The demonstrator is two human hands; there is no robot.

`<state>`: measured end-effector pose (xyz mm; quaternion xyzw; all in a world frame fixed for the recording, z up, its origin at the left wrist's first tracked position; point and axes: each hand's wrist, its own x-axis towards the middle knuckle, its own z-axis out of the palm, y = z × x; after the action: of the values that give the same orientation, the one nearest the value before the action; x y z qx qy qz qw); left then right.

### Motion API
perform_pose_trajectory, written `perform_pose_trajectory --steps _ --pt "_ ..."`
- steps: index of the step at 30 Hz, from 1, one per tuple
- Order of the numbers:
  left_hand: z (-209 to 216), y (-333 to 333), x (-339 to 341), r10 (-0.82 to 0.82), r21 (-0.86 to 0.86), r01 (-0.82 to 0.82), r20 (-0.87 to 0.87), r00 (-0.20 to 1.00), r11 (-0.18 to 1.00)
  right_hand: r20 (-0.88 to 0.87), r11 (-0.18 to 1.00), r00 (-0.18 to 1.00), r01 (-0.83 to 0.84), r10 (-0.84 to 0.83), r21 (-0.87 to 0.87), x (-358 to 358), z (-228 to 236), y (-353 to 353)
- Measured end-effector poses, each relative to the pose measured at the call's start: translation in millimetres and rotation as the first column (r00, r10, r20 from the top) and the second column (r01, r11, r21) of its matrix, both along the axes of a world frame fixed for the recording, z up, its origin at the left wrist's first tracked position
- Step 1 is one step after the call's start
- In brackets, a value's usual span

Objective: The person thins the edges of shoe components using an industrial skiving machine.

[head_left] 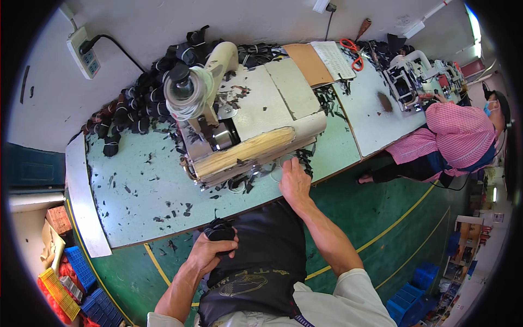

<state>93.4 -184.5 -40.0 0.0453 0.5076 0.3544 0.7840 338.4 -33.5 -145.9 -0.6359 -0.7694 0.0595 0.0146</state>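
Close to the table's front edge, my left hand (pixel 208 252) is wrapped round a bundle of black pieces (pixel 220 229), held above my dark apron. My right hand (pixel 296 184) is at the front of the cream machine (pixel 256 109), with its fingers pinched together at a thin pale loop like a rubber band (pixel 274 174). Beside that hand lie black scraps (pixel 305 161). Another pale loop (pixel 237 187) rests among scraps at the table edge. Along the wall is a heap of black bundles (pixel 136 106), some with light bands round them.
The pale green table (pixel 131 201) is strewn with black scraps. Cardboard and a paper sheet (pixel 333 61), orange-handled scissors (pixel 354 53) and a screwdriver (pixel 363 28) lie behind. At right, a person in pink checks (pixel 455 133) works at another machine (pixel 408 82). Blue crates (pixel 79 267) stand at left.
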Motion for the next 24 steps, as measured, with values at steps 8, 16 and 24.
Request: perform_pose_trajectory --steps 8,16,24 --pt "6.1 12.5 -8.0 -0.01 0.117 0.015 -0.045 0.999 0.993 0.071 0.997 0.995 -0.075 0.073 0.021 1.1 -2.2 3.7" --pt "2.9 9.0 -8.9 -0.033 0.111 0.041 -0.072 0.997 0.993 0.071 0.979 0.996 -0.035 0.05 -0.199 7.9 16.3 26.7" --pt "6.3 11.7 -7.2 0.002 0.134 0.018 -0.144 0.99 0.991 -0.001 0.975 0.996 -0.084 0.086 -0.206 14.9 4.4 29.8"
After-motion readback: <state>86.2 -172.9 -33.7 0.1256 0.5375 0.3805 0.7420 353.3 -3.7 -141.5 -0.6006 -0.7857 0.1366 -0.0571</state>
